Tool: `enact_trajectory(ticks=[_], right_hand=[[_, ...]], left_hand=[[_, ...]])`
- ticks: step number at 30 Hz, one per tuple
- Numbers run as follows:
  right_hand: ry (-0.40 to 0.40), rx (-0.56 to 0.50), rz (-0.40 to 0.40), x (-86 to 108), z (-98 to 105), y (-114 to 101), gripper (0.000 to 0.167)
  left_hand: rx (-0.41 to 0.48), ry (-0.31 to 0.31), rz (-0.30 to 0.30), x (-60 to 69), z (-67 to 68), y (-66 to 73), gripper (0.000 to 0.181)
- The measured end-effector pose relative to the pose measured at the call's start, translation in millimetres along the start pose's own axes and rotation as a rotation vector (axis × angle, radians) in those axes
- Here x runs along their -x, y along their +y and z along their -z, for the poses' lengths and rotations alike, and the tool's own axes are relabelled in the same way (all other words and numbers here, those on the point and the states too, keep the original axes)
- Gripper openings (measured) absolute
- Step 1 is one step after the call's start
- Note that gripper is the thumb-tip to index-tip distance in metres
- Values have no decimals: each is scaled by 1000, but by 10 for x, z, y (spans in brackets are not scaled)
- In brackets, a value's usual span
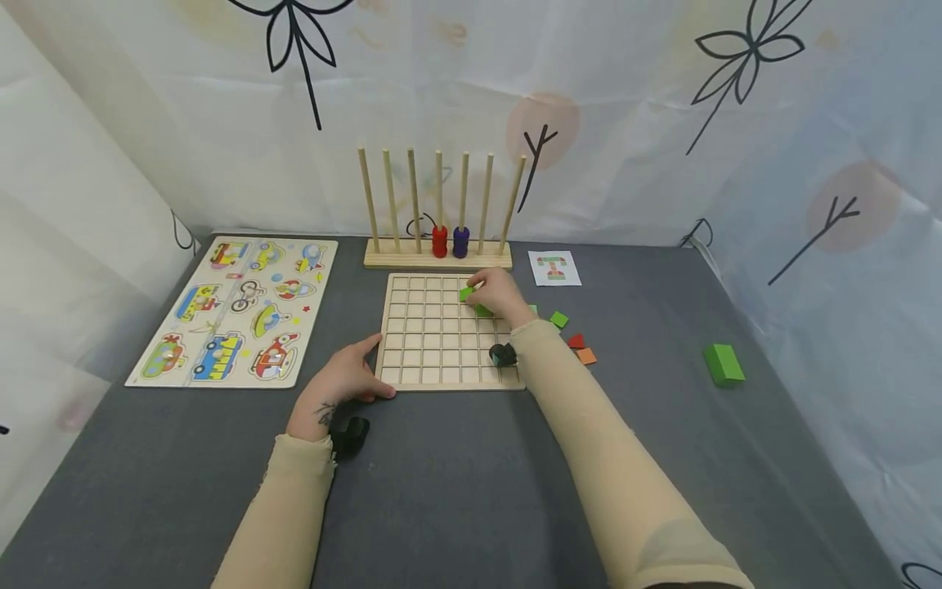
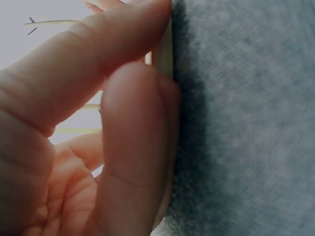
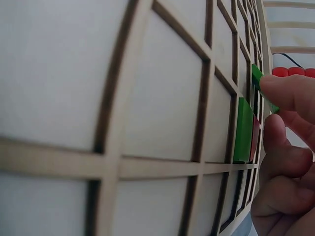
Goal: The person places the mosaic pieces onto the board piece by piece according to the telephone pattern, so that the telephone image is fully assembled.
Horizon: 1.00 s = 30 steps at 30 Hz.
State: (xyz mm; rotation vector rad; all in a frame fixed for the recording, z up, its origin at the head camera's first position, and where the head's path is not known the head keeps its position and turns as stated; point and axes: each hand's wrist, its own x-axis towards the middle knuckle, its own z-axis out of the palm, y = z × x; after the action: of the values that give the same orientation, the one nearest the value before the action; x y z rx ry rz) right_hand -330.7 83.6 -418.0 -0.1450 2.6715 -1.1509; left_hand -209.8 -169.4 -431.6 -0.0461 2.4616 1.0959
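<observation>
We pinched a green tile (image 1: 466, 294) in our right hand (image 1: 502, 296), the wooden grid board (image 1: 432, 345) beneath that hand; our left hand (image 1: 344, 378), spread, touched the board's corner. We judged the tile light and stiff, best held by its edges.

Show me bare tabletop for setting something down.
Bare: between the orange piece and green block, and in front of the grid board, between the sleeves. Crowded: the board's upper right, under the right hand, and the scattered pieces beside it.
</observation>
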Motion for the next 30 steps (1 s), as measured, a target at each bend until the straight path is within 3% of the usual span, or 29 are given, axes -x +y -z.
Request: enact_trajectory(ticks=[8,11,14,18,24,27,30], right_hand=[[10,187,-14,14,3,-8,35],[-11,205,-11,17,12,7,38],[-18,111,13,47,75,17,40],[4,-117,53,142,257,80,41],[-3,-411,69,445,649,392,46],[-14,-436,56,688,795,560,47],[-20,-384,25,915,869,757,47]], left_hand=[[-4,-6,-2,-3,-24,17,103],[-3,-10,2,-4,-31,17,103],[-1,-13,4,-4,-32,18,103],[5,-21,-1,-1,-25,24,104],[5,-22,-15,9,-4,31,105],[7,-20,-20,19,3,23,105],[7,-18,-19,24,7,4,105]])
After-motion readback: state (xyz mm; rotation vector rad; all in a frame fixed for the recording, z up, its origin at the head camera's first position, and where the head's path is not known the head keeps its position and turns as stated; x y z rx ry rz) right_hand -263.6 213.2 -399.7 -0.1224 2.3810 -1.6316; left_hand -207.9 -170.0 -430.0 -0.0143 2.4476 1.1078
